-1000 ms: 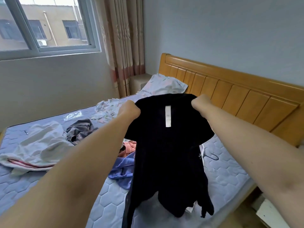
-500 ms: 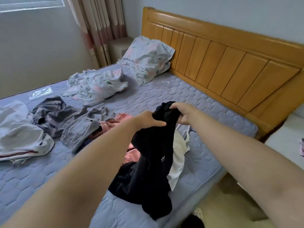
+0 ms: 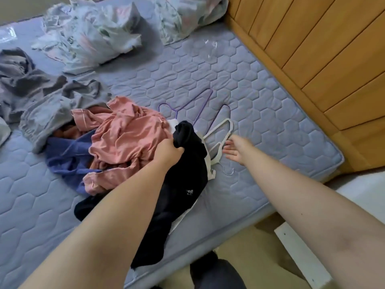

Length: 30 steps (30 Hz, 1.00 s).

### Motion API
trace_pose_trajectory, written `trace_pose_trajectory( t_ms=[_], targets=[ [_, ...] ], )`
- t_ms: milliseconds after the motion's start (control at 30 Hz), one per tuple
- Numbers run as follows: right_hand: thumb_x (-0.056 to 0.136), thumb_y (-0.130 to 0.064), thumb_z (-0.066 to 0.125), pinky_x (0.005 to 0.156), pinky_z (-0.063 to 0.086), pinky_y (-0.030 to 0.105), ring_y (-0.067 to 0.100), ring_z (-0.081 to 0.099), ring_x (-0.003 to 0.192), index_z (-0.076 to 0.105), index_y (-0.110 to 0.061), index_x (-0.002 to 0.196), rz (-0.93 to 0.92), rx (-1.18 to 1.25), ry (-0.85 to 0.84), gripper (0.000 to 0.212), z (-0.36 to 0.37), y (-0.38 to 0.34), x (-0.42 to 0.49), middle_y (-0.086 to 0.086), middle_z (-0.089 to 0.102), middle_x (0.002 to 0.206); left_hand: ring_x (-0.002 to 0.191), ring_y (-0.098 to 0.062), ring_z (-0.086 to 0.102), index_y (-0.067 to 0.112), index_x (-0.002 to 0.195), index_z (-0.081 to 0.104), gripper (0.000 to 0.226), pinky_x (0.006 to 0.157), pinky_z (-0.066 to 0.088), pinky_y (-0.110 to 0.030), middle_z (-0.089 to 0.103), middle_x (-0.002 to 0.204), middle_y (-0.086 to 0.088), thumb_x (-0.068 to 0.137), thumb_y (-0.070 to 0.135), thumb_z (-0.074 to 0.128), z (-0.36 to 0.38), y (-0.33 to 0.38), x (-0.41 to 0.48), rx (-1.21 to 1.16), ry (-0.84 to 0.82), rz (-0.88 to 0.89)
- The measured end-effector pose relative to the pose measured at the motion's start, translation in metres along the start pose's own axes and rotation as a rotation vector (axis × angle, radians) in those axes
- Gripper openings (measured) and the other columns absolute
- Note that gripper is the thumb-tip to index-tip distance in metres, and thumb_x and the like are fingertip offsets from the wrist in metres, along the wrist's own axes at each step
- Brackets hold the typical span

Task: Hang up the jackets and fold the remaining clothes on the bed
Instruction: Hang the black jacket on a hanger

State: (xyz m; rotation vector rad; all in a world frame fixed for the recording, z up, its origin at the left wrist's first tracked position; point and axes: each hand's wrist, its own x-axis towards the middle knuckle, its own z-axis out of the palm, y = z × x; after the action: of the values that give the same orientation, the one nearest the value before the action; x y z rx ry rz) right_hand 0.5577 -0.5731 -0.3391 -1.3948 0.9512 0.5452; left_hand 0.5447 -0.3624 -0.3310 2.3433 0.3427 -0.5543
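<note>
The head view looks down on a bed (image 3: pixel 239 84) with a quilted blue-grey mattress and a wooden headboard (image 3: pixel 325 59) at the right.

The left hand (image 3: pixel 168 151) is closed around the bunched top of a black jacket (image 3: pixel 185 184). The rest of the jacket lies on the mattress near the front edge, partly under the left forearm, and a white lining shows along its right side.

The right hand (image 3: pixel 237 150) is open, with the fingers spread and the palm up, and it grips nothing. Its fingertips are just beside a white hanger (image 3: pixel 220 140), which lies flat on the mattress next to the jacket. Two purple wire hangers (image 3: pixel 200 107) lie just behind the white one.

Left of the jacket there is a pile of clothes: a pink garment (image 3: pixel 125 138) on top of a blue one (image 3: pixel 64 157), and grey clothes (image 3: pixel 37 97) further left. Light printed cloth (image 3: pixel 87 36) and a pillow (image 3: pixel 187 15) lie at the far side of the bed.
</note>
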Motion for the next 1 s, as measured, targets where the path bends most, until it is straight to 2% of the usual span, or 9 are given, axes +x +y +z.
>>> trace_pose_trajectory(
  t_ms=[133,233,333,400,500,600,733,867,1000],
  targets=[
    [0.095,-0.016,0.041,0.089,0.045,0.038,0.02,0.051,0.071,0.049,-0.01,0.075,0.094,-0.071,0.107,0.023,-0.033,0.039,0.066,0.009,0.049,0.074,0.088,-0.033,0.06,-0.001,0.097,0.064,0.023,0.075,0.047,-0.035,0.065,0.093,-0.016,0.086,0.018,0.056,0.045,-0.009,0.031,0.015,0.044,-0.083],
    [0.095,-0.016,0.043,0.085,0.044,0.037,0.018,0.05,0.068,0.049,-0.01,0.076,0.143,-0.094,0.114,0.021,-0.041,0.067,0.107,0.007,0.048,0.075,0.088,-0.033,0.061,-0.001,0.095,0.063,0.023,0.075,0.047,-0.035,0.066,0.092,-0.015,0.086,0.019,0.055,0.077,-0.02,0.05,0.004,0.041,-0.103],
    [0.095,-0.014,0.043,0.084,0.044,0.037,0.023,0.054,0.082,0.052,-0.007,0.09,0.192,-0.115,0.097,0.012,-0.036,0.094,0.141,0.009,0.051,0.083,0.083,-0.027,0.056,0.001,0.096,0.063,0.021,0.07,0.04,-0.03,0.064,0.091,-0.012,0.089,0.019,0.055,0.105,-0.036,0.063,0.004,0.029,-0.117],
    [0.096,-0.014,0.042,0.079,0.046,0.036,0.025,0.056,0.084,0.05,-0.006,0.086,0.257,-0.103,0.06,0.015,-0.028,0.114,0.16,0.012,0.054,0.087,0.08,-0.022,0.052,0.003,0.098,0.064,0.02,0.069,0.037,-0.029,0.063,0.091,-0.008,0.09,0.019,0.054,0.119,-0.052,0.067,0.004,0.034,-0.137],
    [0.096,-0.013,0.036,0.059,0.044,0.032,0.025,0.054,0.065,0.049,-0.008,0.078,0.362,0.017,0.027,0.023,-0.007,0.143,0.179,0.011,0.056,0.074,0.083,-0.024,0.058,0.006,0.097,0.063,0.017,0.072,0.046,-0.034,0.065,0.091,-0.008,0.092,0.019,0.053,0.135,-0.078,0.065,-0.049,0.036,-0.18],
    [0.093,-0.014,0.043,0.052,0.039,0.025,0.019,0.05,0.056,0.054,-0.013,0.073,0.324,0.132,0.031,0.022,0.013,0.149,0.192,0.002,0.057,0.063,0.081,-0.026,0.059,0.006,0.091,0.061,0.015,0.073,0.047,-0.036,0.063,0.084,-0.006,0.093,0.02,0.055,0.143,-0.098,0.062,-0.101,0.038,-0.197],
    [0.09,-0.028,0.058,0.059,0.043,0.028,0.017,0.059,0.076,0.066,-0.015,0.092,0.254,0.252,0.029,0.016,0.027,0.14,0.206,-0.001,0.063,0.078,0.072,-0.018,0.053,0.013,0.085,0.057,0.012,0.066,0.039,-0.03,0.057,0.072,0.004,0.094,0.02,0.056,0.147,-0.11,0.059,-0.127,0.016,-0.172],
    [0.09,-0.024,0.06,0.054,0.041,0.026,0.017,0.057,0.067,0.064,-0.012,0.087,0.259,0.227,0.121,0.013,0.033,0.138,0.217,0.001,0.061,0.072,0.076,-0.019,0.055,0.014,0.087,0.058,0.008,0.068,0.039,-0.029,0.059,0.078,0.001,0.093,0.02,0.056,0.148,-0.111,0.056,-0.146,0.017,-0.17],
    [0.087,-0.024,0.055,0.063,0.047,0.029,0.013,0.05,0.063,0.059,-0.014,0.095,0.183,0.133,0.183,0.013,0.029,0.141,0.235,-0.001,0.052,0.078,0.079,-0.018,0.055,0.012,0.093,0.061,0.009,0.07,0.038,-0.027,0.061,0.084,0.0,0.093,0.02,0.057,0.146,-0.104,0.051,-0.142,0.021,-0.15]
  ],
)
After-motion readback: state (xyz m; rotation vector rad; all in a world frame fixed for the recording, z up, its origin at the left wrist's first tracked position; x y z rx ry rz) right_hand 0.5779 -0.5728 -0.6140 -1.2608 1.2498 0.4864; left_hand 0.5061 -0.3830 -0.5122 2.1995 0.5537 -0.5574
